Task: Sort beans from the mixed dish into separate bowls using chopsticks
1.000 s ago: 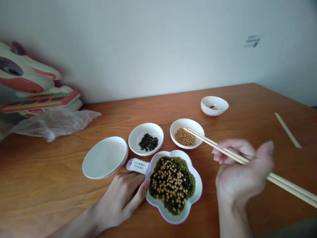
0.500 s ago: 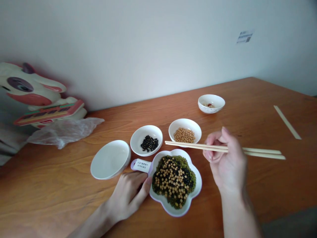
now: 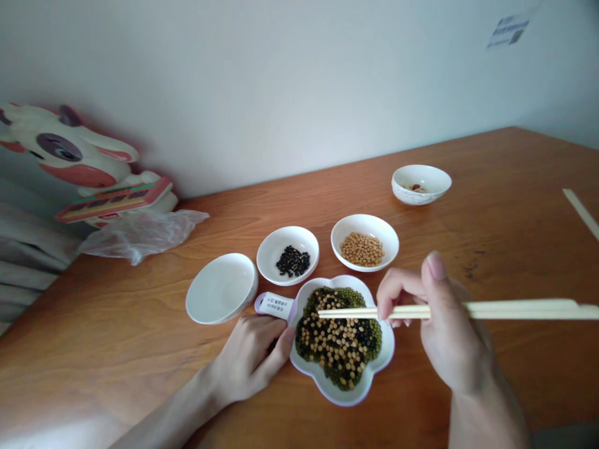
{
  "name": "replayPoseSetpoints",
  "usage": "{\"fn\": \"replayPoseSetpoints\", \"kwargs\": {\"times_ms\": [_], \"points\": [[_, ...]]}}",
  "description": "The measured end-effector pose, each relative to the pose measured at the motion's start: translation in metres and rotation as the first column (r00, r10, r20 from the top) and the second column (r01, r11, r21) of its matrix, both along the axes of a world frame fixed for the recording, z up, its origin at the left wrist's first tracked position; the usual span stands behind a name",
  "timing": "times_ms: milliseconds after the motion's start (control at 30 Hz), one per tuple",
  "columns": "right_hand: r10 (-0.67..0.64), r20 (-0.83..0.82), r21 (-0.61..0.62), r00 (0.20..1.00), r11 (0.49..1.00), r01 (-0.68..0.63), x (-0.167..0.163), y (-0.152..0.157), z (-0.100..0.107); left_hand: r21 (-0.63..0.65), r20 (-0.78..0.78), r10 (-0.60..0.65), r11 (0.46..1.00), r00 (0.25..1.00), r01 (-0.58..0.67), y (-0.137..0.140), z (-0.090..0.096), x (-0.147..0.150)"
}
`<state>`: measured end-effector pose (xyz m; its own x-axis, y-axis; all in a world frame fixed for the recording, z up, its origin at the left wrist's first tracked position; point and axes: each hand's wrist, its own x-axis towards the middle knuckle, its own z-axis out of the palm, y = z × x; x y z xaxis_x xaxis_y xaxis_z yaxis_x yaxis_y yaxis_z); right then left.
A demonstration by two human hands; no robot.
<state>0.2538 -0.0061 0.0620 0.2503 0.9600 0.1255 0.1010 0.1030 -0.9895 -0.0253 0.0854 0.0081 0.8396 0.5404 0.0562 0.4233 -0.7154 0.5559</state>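
My right hand (image 3: 444, 318) holds a pair of chopsticks (image 3: 510, 308), their tips close together over the flower-shaped bowl (image 3: 344, 398). Inside that bowl lie mixed beans (image 3: 337, 349): green, black and yellow. Whether the tips touch a bean I cannot tell. With curled fingers, my left hand (image 3: 255, 355) grips the bowl beside its labelled handle (image 3: 276, 304), thumb against the rim. Just behind stand a white bowl of black beans (image 3: 293, 262) and a white bowl of soybeans (image 3: 362, 249). An empty white bowl (image 3: 219, 288) sits to the left, tilted.
Farther back on the wooden table (image 3: 262, 209) is a white bowl with a few small bits (image 3: 418, 187). A pale strip (image 3: 580, 212) lies at the far right. At back left are a crumpled plastic bag (image 3: 140, 234) and a cow-shaped toy (image 3: 88, 156) against the wall.
My right hand has brought the chopstick tips from beside the soybean bowl down over the mixed beans. My left hand keeps its grip. The view has shifted slightly left.
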Motion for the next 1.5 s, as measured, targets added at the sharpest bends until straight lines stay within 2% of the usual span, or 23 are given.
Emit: {"fn": "replayPoseSetpoints", "kwargs": {"times_ms": [100, 233, 500, 867, 1000, 1133, 1367, 1500], "points": [[0.115, 0.074, 0.017, 0.991, 0.993, -0.117, -0.002, 0.001, 0.0, -0.01, -0.008, -0.003, 1.0, 1.0, 0.003, 0.0, 0.0, 0.0], [0.204, 0.144, 0.012, 0.968, 0.978, -0.208, -0.011, 0.003, 0.002, -0.016, -0.017, 0.0, 1.0, 1.0, 0.0, 0.0, 0.002, 0.001], [0.275, 0.167, -0.005, 0.947, 0.961, -0.278, -0.021, 0.011, -0.006, -0.004, -0.011, -0.003, 1.0, 1.0, 0.003, 0.0, 0.001, -0.002], [0.173, 0.084, 0.031, 0.981, 0.984, -0.176, -0.014, 0.008, -0.013, 0.009, -0.004, -0.003, 1.0, 1.0, 0.003, 0.001, -0.002, -0.005], [0.125, 0.117, 0.028, 0.985, 0.991, -0.129, -0.003, 0.001, -0.013, -0.011, -0.004, 0.0, 1.0, 1.0, 0.0, 0.0, -0.001, -0.005], [0.014, 0.157, 0.039, 0.987, 0.999, -0.021, 0.007, -0.006, -0.009, -0.059, -0.006, -0.001, 0.998, 1.0, 0.0, 0.0, -0.001, -0.005], [-0.088, 0.271, 0.023, 0.959, 0.996, 0.085, 0.018, -0.018, -0.002, -0.068, 0.017, 0.005, 0.998, 1.0, -0.004, 0.002, -0.003, -0.005], [-0.091, 0.281, 0.051, 0.955, 0.996, 0.079, 0.016, -0.016, 0.001, -0.069, 0.022, 0.006, 0.998, 1.0, -0.004, 0.003, -0.003, -0.005]]}}
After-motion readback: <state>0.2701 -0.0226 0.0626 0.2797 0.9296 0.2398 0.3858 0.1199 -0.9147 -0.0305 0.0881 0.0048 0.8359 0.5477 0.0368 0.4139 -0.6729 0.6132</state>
